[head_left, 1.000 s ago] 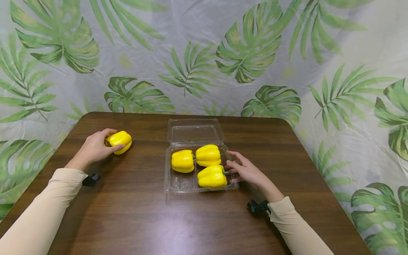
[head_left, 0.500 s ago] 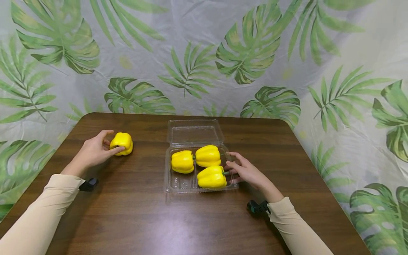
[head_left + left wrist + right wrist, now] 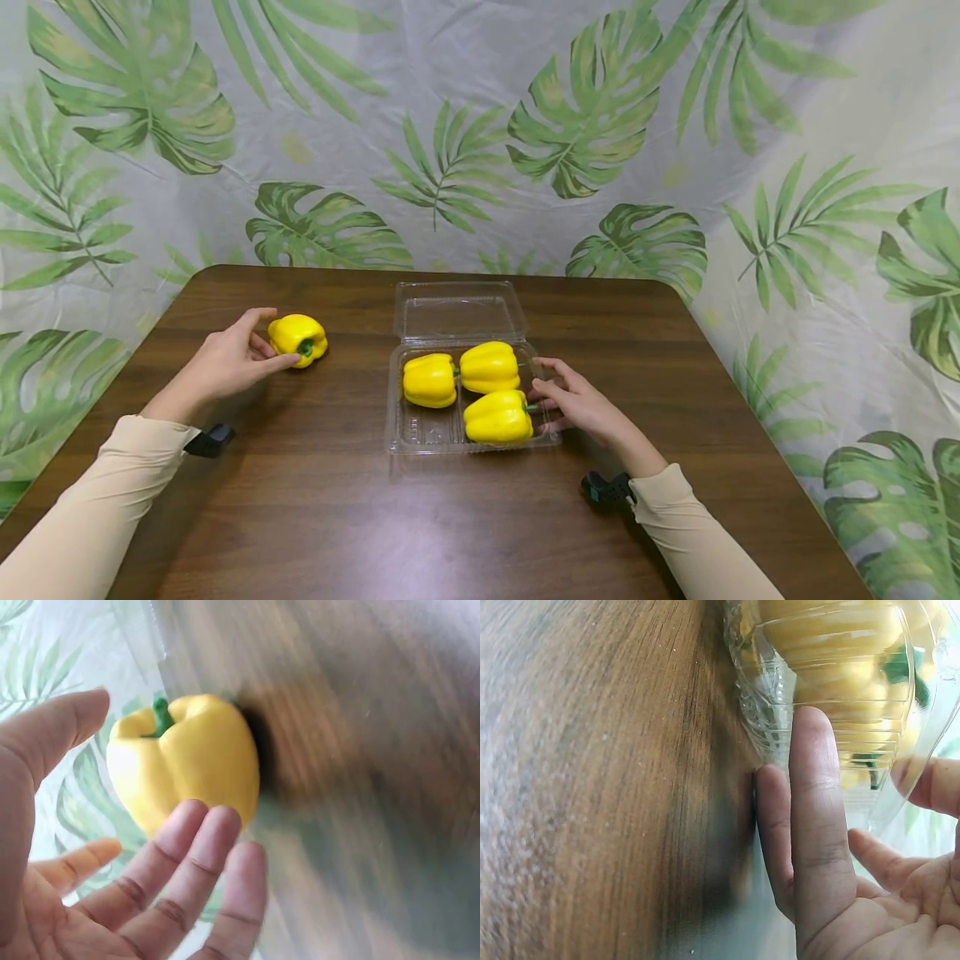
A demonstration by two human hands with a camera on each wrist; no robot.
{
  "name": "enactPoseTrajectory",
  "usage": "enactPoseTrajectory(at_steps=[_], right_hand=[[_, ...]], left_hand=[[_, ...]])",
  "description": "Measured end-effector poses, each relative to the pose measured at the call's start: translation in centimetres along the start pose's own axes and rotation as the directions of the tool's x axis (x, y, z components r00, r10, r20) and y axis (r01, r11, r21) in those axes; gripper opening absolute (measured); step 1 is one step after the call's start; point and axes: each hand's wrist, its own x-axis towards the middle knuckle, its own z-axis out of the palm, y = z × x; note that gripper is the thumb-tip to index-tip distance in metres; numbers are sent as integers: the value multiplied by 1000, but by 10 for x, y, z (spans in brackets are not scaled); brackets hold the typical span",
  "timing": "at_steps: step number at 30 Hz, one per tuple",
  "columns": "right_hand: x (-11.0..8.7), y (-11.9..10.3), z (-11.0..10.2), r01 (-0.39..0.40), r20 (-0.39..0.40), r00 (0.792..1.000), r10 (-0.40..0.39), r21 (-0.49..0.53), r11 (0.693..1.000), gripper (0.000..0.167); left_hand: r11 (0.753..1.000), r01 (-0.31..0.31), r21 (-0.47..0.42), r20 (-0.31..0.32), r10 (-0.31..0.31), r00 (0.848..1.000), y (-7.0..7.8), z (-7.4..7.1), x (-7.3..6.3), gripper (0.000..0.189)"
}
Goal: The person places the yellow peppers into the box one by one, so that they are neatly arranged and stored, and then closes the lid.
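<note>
On the table's left side lies a yellow bell pepper [image 3: 288,335], its green stem turned toward the near side. My left hand [image 3: 228,360] is beside it, thumb and fingers spread. In the left wrist view the fingertips overlap the pepper [image 3: 202,754], while the thumb is apart from it; whether the fingertips touch cannot be told. A clear plastic clamshell container [image 3: 397,421] stands mid-table with its lid [image 3: 459,310] folded back. Three yellow bell peppers [image 3: 498,417] lie in it. My right hand [image 3: 581,404] rests at its right wall, fingers extended along the plastic.
The brown wooden table [image 3: 360,517] carries all of this. Behind it hangs a leaf-patterned cloth [image 3: 465,150]. Wrist cameras [image 3: 210,440] are strapped to both wrists.
The left pepper has rolled slightly rightward and turned, bringing its stem round to the near side. My left fingers have loosened from around it. The right hand and container have stayed still.
</note>
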Motion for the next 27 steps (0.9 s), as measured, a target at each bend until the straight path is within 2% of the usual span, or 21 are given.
enactPoseTrajectory(at_steps=[4, 10, 15, 20, 24, 27], right_hand=[[1, 0, 0, -2, 5, 1000, 2, -5, 1000, 64], [0, -2, 0, -3, 10, 1000, 3, -14, 1000, 61], [0, 0, -1, -6, 20, 1000, 6, -7, 1000, 62], [0, 1, -3, -9, 35, 999, 9, 2, 1000, 64], [0, 1, -4, -7, 37, 999, 7, 2, 1000, 63], [1, 0, -3, -3, 47, 999, 2, 6, 1000, 65]], left_hand=[[998, -61, 35, 20, 60, 998, -3, -10, 2, 78], [988, -126, 91, 80, 119, 990, -4, -20, 14, 85], [982, -175, 71, 169, 161, 972, -6, -18, 28, 93], [977, -209, 41, 231, 195, 953, -5, -13, 38, 95], [971, -236, 47, 252, 217, 943, -1, -12, 41, 92], [968, -235, 81, 250, 209, 946, -1, -12, 40, 83]])
